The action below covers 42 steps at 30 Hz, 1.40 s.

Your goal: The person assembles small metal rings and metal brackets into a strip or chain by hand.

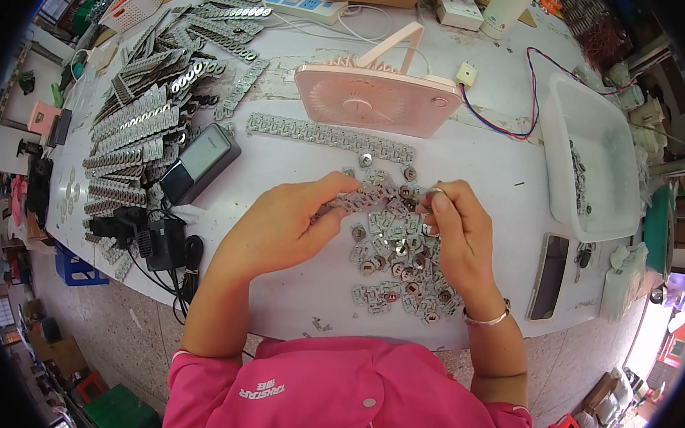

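My left hand [291,223] and right hand [455,229] pinch a short metal strip [359,195] between them above the pile of small metal parts [399,257] at centre worktop [291,289]. Pink fan [377,98] stands beyond.

White table [487,156], faintly scuffed grey. Pale pink fan [377,98], ribbed grille, far centre. Silver-grey metal pieces [399,253] with dark round centres, near centre. Grey strips [132,123] dotted with bright rings, far left. Translucent white tub [596,163], right. Red and blue wires [534,92]. Bright pink sleeves [347,391], white lettering.
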Motion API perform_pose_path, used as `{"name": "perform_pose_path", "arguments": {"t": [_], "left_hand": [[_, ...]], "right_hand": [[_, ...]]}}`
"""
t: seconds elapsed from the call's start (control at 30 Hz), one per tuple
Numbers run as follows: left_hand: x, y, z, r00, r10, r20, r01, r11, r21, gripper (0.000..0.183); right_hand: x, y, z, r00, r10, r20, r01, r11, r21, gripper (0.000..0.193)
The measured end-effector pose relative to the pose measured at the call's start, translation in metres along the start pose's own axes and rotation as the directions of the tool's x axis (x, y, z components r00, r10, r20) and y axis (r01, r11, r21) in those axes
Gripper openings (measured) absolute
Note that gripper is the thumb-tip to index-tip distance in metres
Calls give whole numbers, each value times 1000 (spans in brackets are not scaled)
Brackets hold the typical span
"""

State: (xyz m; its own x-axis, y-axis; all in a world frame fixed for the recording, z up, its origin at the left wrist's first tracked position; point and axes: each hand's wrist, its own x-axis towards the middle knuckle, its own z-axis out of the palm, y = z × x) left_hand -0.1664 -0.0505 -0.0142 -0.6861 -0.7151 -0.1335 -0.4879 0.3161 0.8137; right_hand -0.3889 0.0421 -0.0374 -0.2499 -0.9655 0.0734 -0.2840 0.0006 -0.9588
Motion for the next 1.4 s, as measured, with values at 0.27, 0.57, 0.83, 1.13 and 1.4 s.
{"name": "perform_pose_path", "arguments": {"t": [0.27, 0.57, 0.83, 1.13, 1.4], "left_hand": [[7, 4, 10, 998, 52, -44, -50, 998, 42, 25], [6, -7, 13, 992, 94, -81, -86, 992, 98, 21], [4, -8, 12, 990, 126, -69, -123, 991, 51, 20], [1, -9, 7, 992, 120, 31, -123, 987, 104, 16], [-2, -16, 5, 987, 109, 122, -106, 994, -31, 15]], "right_hand": [[8, 4, 6, 981, 106, 163, -112, 993, 25, 12], [9, 4, 7, 965, 29, 261, -16, 999, -52, 12], [7, 9, 9, 948, 90, 306, -108, 993, 41, 13], [8, -1, 7, 930, -36, 365, 99, 983, -155, 14], [2, 1, 9, 866, 119, 486, -126, 992, -19, 16]]}}
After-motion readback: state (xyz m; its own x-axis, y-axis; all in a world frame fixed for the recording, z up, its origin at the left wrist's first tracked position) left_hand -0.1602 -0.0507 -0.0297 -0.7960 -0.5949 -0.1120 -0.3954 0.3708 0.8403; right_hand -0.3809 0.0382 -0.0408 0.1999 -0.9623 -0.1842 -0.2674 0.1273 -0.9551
